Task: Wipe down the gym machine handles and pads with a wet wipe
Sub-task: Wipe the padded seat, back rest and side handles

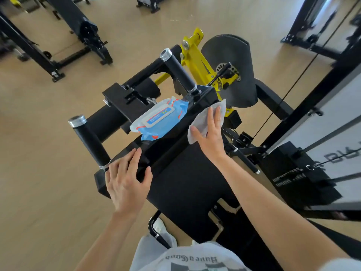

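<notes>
The right hand (210, 133) lies flat with its fingers straight and spread, pressing the wet wipe (221, 110) against the far right corner of the black pad (185, 182). The wipe is spread out under the palm and part of it hangs over the pad's right edge. The left hand (125, 177) holds nothing. Its fingers are extended and its thumb is set apart, and it rests on the pad's near left edge, seemingly to steady the person. The pack of wipes (158, 122), lid closed, sits on the pad's far end, just left of the wipe. One black handle (89, 141) rises off the pad's left side, close to the left hand but not touched by it. A second handle (178, 72) stands beyond the pad's far end, behind the pack. A thinner grip (246, 159) sticks out to the pad's right. The wiping looks to be in its early or middle part, with only the pad under way. No wet sheen shows how much of the pad is already covered. All three grips, the roller cushion (105, 122) beyond the pad's left side and the patch under the pack appear still to be done.
</notes>
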`<state>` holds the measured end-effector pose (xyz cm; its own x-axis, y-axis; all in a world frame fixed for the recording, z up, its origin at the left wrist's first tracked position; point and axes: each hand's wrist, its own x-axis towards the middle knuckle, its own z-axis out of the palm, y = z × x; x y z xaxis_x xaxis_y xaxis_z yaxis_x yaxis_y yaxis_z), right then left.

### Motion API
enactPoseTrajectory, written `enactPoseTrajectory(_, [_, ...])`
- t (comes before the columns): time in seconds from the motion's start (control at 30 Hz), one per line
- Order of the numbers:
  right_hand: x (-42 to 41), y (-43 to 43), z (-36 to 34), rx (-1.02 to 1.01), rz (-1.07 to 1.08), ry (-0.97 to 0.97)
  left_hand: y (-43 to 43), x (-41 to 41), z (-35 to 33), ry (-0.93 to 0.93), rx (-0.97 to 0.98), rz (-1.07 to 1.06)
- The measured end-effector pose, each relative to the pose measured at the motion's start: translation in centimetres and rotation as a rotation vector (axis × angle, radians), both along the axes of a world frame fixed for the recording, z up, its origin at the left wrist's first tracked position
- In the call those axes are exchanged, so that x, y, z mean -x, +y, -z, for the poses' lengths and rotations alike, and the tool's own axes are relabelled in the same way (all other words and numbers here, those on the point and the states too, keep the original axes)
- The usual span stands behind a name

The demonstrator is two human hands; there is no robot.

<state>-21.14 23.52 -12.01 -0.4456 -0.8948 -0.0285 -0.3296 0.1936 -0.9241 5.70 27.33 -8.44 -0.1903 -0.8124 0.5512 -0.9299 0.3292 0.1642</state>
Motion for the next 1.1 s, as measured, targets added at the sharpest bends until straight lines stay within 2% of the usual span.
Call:
enactPoseTrajectory(0.13, [2.3, -1.3, -1.0, 0.006, 0.029, -0.226, 0.0, 0.2, -0.1, 0.016, -0.013, -0.012])
enactPoseTrajectory(0.2, [1.6, -1.3, -1.2, 0.018, 0.036, -0.255, 0.0, 0.1, -0.1, 0.021, -0.014, -0.014])
enactPoseTrajectory(0.47, [-6.1, 3.0, 0.2, 0.027, -0.045, -0.108, -0.2, 0.0, 0.0, 0.015, -0.004, -0.003])
enactPoseTrajectory(0.63, [-10.4, 5.7, 1.4, 0.14, -0.092, 0.024, -0.1, 0.0, -0.3, -0.001, -0.009, 0.009])
enactPoseTrajectory(0.8, [-10.8, 5.7, 1.6, 0.134, -0.082, -0.013, 0.1, -0.4, -0.5, 0.007, -0.023, 0.033])
enactPoseTrajectory(0.93, [-8.5, 4.1, 0.3, 0.094, 0.01, -0.051, 0.1, -0.8, -0.7, 0.011, -0.048, 0.077])
enactPoseTrajectory(1.1, [-7.3, 2.8, -0.8, 0.034, 0.07, -0.086, 0.5, -1.9, -1.3, 0.098, -0.094, 0.146])
